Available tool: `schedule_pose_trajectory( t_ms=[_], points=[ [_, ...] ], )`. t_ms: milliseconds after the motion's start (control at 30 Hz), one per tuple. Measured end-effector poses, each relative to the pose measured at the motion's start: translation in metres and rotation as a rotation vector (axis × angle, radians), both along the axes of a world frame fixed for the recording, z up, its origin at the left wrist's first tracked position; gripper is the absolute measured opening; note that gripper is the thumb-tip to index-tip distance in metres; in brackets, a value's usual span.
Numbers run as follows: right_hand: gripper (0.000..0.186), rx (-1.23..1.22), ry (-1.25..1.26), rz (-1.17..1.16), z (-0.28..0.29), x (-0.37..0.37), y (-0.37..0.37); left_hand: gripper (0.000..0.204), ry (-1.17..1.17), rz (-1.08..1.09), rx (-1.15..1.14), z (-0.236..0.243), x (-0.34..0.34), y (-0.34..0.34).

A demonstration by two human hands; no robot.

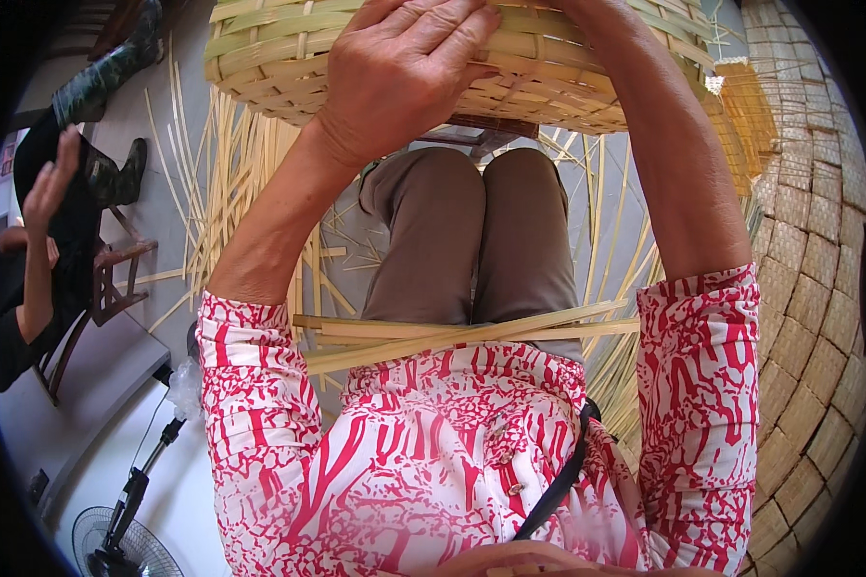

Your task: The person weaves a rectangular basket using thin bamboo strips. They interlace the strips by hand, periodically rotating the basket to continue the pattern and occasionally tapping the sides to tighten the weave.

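A pale woven bamboo basket (279,60) with a greenish band stretches across the top of the view, above my knees. My left hand (409,72) grips its woven wall from above, fingers curled and pressed against the strips. At the top edge my right hand (592,10) reaches to the far side of the same basket, and its fingers are out of sight. Several flat bamboo strips (462,335) lie crosswise over my lap.
Loose bamboo strips (236,178) cover the floor around my legs. Stacked woven pieces (808,260) line the right side. At left another person (48,221) sits on a wooden chair (120,260); a fan (120,539) stands at lower left.
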State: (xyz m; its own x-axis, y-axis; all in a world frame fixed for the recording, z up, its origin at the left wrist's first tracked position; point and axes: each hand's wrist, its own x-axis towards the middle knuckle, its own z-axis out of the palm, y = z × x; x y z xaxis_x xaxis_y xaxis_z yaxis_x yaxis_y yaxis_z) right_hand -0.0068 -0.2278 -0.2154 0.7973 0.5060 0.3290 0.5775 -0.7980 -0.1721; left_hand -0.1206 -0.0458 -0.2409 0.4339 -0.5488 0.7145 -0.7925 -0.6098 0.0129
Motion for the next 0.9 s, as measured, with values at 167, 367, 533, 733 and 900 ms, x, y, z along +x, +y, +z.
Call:
schedule_pose_trajectory(
  t_ms=[167, 367, 533, 733, 900],
  points=[
    [0.043, -0.029, -0.017, 0.03, 0.006, 0.007, 0.014, 0.039, 0.008, 0.053, 0.034, 0.005, -0.002, 0.008],
    [0.044, -0.073, -0.064, -0.029, -0.002, 0.006, -0.018, 0.026, -0.113, -0.011, -0.108, -0.012, 0.009, -0.017],
    [0.043, -0.033, 0.028, 0.001, 0.003, -0.009, 0.001, 0.039, -0.179, 0.102, 0.03, -0.022, -0.006, -0.007],
    [0.042, -0.03, 0.038, -0.034, -0.002, -0.004, -0.011, 0.057, -0.127, 0.036, -0.005, -0.018, -0.002, -0.006],
    [0.041, -0.029, 0.049, -0.041, -0.002, -0.006, -0.012, 0.06, -0.114, 0.089, 0.038, -0.013, -0.01, -0.011]
  ],
)
